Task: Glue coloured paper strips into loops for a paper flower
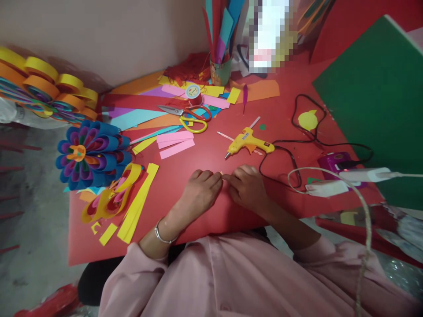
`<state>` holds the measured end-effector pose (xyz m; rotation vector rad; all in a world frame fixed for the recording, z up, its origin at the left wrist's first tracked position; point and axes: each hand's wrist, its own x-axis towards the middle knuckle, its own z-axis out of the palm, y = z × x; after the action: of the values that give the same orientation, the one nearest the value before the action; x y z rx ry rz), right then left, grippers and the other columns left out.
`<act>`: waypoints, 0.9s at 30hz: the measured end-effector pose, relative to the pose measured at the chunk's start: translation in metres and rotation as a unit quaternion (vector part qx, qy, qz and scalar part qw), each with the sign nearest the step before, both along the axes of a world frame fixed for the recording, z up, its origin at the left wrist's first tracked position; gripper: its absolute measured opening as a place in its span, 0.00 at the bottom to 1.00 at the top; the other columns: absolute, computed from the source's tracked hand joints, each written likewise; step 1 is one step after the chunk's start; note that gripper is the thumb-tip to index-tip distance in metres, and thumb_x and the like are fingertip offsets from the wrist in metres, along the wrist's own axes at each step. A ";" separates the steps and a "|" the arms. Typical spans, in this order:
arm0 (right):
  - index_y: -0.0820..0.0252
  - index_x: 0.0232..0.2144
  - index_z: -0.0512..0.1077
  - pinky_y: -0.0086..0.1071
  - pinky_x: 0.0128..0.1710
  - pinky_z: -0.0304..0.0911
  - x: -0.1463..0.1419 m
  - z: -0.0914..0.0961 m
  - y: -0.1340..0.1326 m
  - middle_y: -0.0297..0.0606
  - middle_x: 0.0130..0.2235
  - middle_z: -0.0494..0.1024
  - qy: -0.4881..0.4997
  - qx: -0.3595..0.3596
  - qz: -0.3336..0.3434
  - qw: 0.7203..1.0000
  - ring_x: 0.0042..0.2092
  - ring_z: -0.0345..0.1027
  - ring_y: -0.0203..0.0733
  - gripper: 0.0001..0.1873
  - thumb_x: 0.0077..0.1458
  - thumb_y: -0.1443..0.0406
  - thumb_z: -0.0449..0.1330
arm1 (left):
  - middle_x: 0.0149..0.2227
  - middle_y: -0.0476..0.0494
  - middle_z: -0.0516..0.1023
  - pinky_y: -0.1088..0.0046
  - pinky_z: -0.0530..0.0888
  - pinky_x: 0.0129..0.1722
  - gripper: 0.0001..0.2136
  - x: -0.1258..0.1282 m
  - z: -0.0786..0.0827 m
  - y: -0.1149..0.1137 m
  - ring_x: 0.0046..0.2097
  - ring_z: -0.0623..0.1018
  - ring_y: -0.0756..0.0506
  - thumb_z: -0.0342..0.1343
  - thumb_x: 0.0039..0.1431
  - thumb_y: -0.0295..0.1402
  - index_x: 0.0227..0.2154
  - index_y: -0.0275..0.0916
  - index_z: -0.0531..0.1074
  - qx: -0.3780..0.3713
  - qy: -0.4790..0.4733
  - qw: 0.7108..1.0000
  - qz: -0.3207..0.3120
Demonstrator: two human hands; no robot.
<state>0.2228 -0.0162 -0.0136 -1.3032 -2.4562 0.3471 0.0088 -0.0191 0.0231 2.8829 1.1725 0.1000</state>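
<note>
My left hand and my right hand meet above the red table, fingers curled and fingertips almost touching. Something tiny and pale shows between the fingertips, too small to name. Just beyond the hands lies a yellow glue gun with its nozzle pointing toward my left hand. Pink paper strips rest past my left hand, and yellow paper strips lie to its left. Scissors with one red and one yellow handle sit farther back, beside a spool of red thread.
A blue and purple paper flower and yellow paper loops occupy the left side. A cup of paper strips stands at the back. Black cord runs right to a purple power box. A green board leans at right.
</note>
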 end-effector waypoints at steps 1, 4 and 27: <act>0.55 0.48 0.81 0.42 0.41 0.46 0.000 0.000 0.000 0.39 0.33 0.73 0.001 0.002 -0.001 1.000 0.41 0.57 0.48 0.16 0.66 0.66 0.55 | 0.54 0.39 0.81 0.58 0.71 0.43 0.11 0.000 0.001 0.000 0.48 0.78 0.41 0.52 0.71 0.28 0.52 0.36 0.75 0.000 0.000 1.000 0.001; 0.55 0.47 0.81 0.42 0.40 0.46 -0.001 -0.002 0.000 0.39 0.33 0.72 0.008 0.011 -0.006 1.000 0.40 0.57 0.48 0.14 0.65 0.66 0.56 | 0.53 0.40 0.81 0.58 0.71 0.43 0.11 0.002 0.004 0.001 0.47 0.78 0.41 0.53 0.71 0.29 0.51 0.36 0.75 -0.003 0.005 1.000 0.004; 0.56 0.42 0.81 0.41 0.38 0.46 -0.007 -0.002 0.006 0.39 0.31 0.72 0.026 0.039 -0.023 0.999 0.38 0.57 0.47 0.11 0.64 0.66 0.57 | 0.48 0.37 0.80 0.58 0.72 0.46 0.09 0.005 0.007 0.005 0.51 0.76 0.39 0.54 0.70 0.27 0.48 0.36 0.76 -0.012 -0.011 1.000 -0.006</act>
<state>0.2161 -0.0104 -0.0155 -1.2988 -2.3691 0.2675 0.0138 -0.0146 0.0299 2.8600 1.1456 0.1174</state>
